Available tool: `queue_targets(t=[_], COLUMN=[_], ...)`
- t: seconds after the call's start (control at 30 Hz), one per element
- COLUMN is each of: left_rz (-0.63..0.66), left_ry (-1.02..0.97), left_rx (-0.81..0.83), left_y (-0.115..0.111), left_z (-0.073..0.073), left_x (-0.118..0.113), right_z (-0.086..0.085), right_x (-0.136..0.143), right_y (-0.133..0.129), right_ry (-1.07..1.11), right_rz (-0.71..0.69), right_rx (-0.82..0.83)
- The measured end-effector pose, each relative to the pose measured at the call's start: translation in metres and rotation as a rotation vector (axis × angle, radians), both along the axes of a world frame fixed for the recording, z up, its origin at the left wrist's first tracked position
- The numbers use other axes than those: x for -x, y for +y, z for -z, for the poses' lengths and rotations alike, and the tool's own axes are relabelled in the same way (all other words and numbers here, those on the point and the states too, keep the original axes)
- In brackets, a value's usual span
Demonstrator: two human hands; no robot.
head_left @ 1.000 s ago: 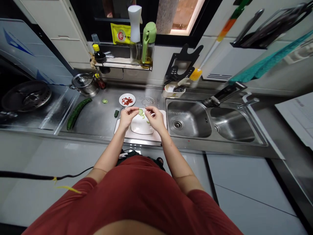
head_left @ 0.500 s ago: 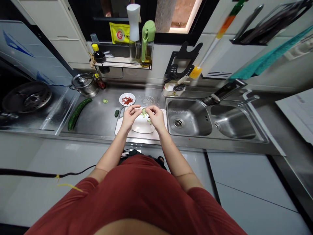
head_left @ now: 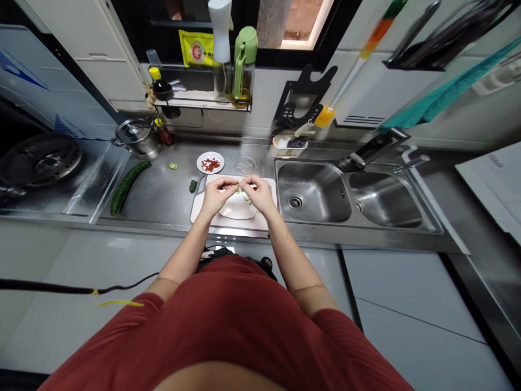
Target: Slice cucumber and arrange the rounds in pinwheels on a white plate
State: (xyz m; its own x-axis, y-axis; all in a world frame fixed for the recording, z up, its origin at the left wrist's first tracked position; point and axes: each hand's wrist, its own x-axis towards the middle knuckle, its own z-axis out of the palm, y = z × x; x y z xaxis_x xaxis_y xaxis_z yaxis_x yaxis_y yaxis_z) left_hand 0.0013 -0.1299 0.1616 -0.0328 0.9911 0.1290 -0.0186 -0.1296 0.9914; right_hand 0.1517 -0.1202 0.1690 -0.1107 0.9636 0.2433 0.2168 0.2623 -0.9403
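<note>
Over a white dish [head_left: 237, 210] on the white cutting board [head_left: 198, 205], my left hand [head_left: 217, 196] and my right hand [head_left: 258, 195] meet at their fingertips. Both pinch a small green cucumber slice [head_left: 239, 187], mostly hidden by the fingers. More cucumber pieces [head_left: 246, 199] lie in the dish below. Left of the board is a dark green cucumber end [head_left: 192, 186]. A small white plate [head_left: 210, 162] with chopped red pieces stands behind the board.
A whole cucumber [head_left: 129, 187] and thin slices [head_left: 173, 165] lie on the steel counter at left. Behind them stands a lidded pot [head_left: 138, 138]. The double sink [head_left: 313, 193] is to the right, a bottle shelf [head_left: 203, 102] above.
My fingertips have come closer together, and the slice, broad and flat before, now shows only as a thin bit. The whole view has shifted slightly.
</note>
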Motion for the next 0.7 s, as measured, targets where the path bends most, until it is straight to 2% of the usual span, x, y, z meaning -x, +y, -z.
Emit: queue_targets(t=[0.23,0.33,0.43,0.6,0.7], left_rz=[-0.027,-0.061,-0.08,0.103,0.154], left_ry=[0.212,0.239,0.12,-0.179,-0.27], left_rx=[-0.134,-0.155,-0.032,0.356,0.47], left_y=[-0.003,-0.003,-0.001,0.001,0.002], left_z=[-0.003,0.0,0.01,0.024,0.024], left_x=[0.002,0.0,-0.001,-0.002,-0.003], right_z=[0.007,0.011,0.016,0.021,0.021], right_x=[-0.001,-0.002,-0.004,-0.009,-0.01], right_y=[0.006,0.008,0.011,0.012,0.009], right_ry=[0.015,0.05,0.056,0.019,-0.011], right_rz=[-0.016,-0.015,-0.008,-0.001,-0.02], right_rx=[-0.007,0.021,0.051,0.033,0.001])
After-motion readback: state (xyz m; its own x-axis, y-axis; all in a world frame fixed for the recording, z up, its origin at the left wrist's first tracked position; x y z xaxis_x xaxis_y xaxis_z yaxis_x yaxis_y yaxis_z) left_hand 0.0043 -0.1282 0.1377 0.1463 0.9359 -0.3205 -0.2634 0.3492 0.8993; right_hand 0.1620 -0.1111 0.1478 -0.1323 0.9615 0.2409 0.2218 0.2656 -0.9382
